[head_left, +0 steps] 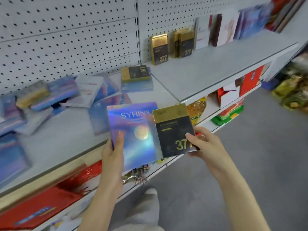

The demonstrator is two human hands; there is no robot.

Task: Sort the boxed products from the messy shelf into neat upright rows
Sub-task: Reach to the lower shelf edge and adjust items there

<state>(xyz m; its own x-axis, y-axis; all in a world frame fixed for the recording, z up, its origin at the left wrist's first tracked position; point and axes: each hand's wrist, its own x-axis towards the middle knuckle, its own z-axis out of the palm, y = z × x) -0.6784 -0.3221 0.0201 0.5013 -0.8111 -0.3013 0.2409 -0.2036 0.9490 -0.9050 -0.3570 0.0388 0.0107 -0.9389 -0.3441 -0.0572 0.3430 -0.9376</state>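
Note:
My left hand grips a blue holographic SYRINX box by its left edge, held upright in front of the shelf edge. My right hand holds a black-and-gold 377 box by its lower right corner, overlapping the blue box's right side. On the white shelf a messy pile of blue boxes lies flat at the left. Another 377 box lies flat on a blue box. Farther right, upright 377 boxes stand in a row beside taller upright boxes.
A white pegboard backs the shelf. The lower shelf holds red packages, an oil bottle and green packs. Grey floor lies to the right, with blurred bagged goods at the far right.

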